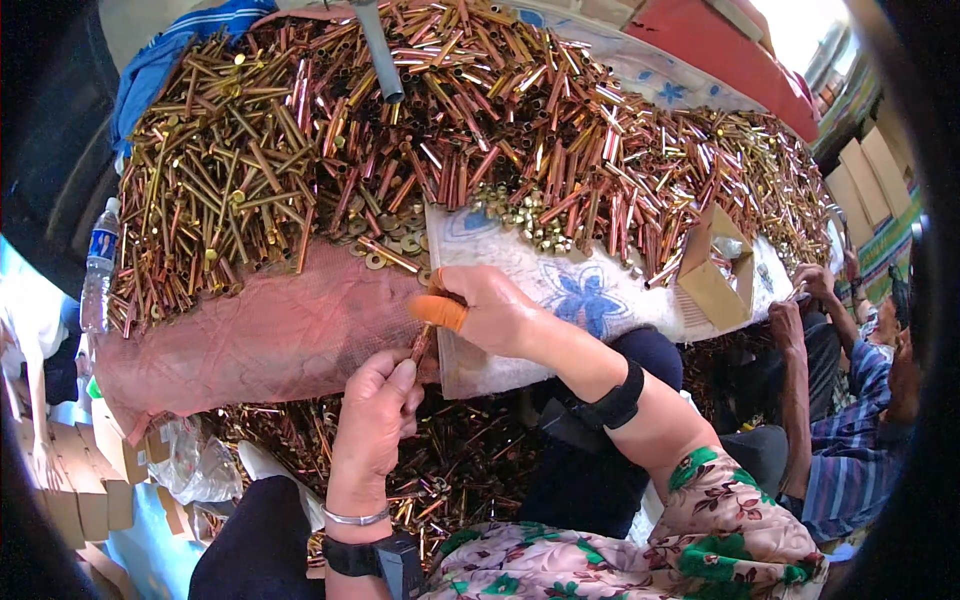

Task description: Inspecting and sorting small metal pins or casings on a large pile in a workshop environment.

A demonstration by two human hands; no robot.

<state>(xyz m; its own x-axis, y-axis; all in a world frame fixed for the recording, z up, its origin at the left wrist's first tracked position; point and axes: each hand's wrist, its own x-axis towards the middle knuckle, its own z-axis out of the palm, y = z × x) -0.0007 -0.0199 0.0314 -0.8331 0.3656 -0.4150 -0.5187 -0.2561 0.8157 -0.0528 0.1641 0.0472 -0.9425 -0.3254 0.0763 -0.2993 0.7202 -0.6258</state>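
One copper tube (422,345) is pinched by closed left fingers (402,376) below and curled right fingers (440,312) above; uneven pressure could make it slip.

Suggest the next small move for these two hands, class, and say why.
Probably steady the tube with the left hand while the right hand works at its top: the left pinches the tube's lower part, and the right's orange finger cover sits at its upper end. What the right grips there is hidden.
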